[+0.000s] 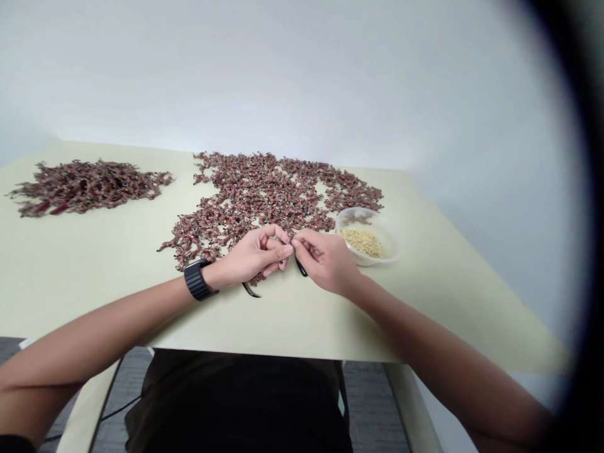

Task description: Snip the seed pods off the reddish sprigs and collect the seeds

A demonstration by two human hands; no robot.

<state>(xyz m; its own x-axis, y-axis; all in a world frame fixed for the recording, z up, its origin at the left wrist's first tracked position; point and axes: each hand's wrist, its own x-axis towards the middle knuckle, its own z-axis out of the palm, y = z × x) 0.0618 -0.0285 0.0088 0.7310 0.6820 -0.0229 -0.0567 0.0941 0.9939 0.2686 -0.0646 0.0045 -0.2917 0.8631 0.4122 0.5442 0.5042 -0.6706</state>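
Pinching a small unclear item (291, 246), the left hand (252, 255) and right hand (325, 261) meet, fingertips (285, 250) pressed together, at the six o'clock edge of the reddish-brown pieces (264, 195), where a slip could lose it among them.

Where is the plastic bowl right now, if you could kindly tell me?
In the head view, the plastic bowl sits on the table just beyond and right of the right hand, beside the right edge of the reddish-brown pile.
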